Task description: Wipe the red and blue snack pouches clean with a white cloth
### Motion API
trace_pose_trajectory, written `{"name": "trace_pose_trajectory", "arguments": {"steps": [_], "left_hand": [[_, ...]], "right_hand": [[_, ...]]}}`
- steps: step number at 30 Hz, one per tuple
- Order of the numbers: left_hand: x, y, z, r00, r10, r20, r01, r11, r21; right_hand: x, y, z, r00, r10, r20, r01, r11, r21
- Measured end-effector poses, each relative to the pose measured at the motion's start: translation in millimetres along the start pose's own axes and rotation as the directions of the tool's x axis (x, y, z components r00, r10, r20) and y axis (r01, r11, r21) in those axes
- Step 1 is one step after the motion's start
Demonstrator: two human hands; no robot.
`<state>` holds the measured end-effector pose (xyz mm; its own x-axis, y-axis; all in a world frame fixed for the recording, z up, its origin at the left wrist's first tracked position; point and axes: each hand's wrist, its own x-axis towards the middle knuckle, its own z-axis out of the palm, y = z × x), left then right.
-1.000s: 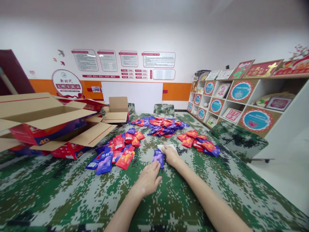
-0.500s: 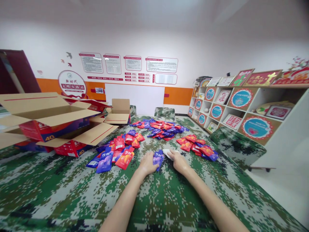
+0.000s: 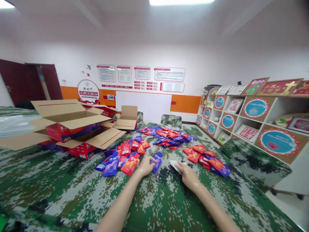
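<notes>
My left hand (image 3: pixel 146 165) is closed on the left edge of a purple snack pouch (image 3: pixel 157 162) with fruit printed on it. In my right hand (image 3: pixel 186 173) is a folded white cloth or tissue (image 3: pixel 175 165), pinched between thumb and fingers. The two hands are apart over the camouflage tablecloth (image 3: pixel 154 199). Left of my left hand lies a pile of red and purple pouches (image 3: pixel 124 154). Right of my right hand is another pile of mostly red pouches (image 3: pixel 205 158). A larger heap of mixed pouches (image 3: pixel 171 137) lies beyond both hands.
Open cardboard boxes (image 3: pixel 72 129) with raised flaps are stacked at the left of the table. A smaller open box (image 3: pixel 127 119) stands behind them. Clear plastic sheets (image 3: pixel 18 124) lie at far left. Along the right stand a camouflage-covered chair (image 3: pixel 253 158) and a white shelf unit (image 3: pixel 241 112).
The view has tilted up and turned left. My right hand with the white cloth has moved away from the purple pouch, which my left hand still holds.
</notes>
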<state>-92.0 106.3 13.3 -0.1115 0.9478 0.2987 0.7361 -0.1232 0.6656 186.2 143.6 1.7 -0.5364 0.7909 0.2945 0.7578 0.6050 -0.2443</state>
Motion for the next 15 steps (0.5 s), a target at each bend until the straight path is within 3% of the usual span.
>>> {"name": "trace_pose_trajectory", "arguments": {"steps": [3, 8, 11, 15], "left_hand": [[38.7, -27.2, -32.3, 0.985, -0.074, -0.153, 0.071, 0.997, -0.029], [107.1, -79.8, -84.2, 0.912, -0.246, -0.328, 0.24, 0.969, -0.061], [135.9, -108.4, -98.0, 0.875, -0.318, -0.365, 0.323, 0.945, -0.05], [163.4, -138.9, -103.1, 0.861, -0.363, -0.355, 0.395, 0.919, 0.019]], "right_hand": [[4.6, 5.4, 0.9, 1.0, -0.002, -0.004, 0.002, 1.0, 0.0], [9.5, 14.5, 10.6, 0.999, -0.036, -0.028, 0.036, 0.999, 0.025], [9.2, 22.0, 18.9, 0.997, -0.049, -0.053, 0.053, 0.995, 0.085], [8.2, 27.9, 20.0, 0.998, -0.054, -0.02, 0.056, 0.986, 0.154]]}}
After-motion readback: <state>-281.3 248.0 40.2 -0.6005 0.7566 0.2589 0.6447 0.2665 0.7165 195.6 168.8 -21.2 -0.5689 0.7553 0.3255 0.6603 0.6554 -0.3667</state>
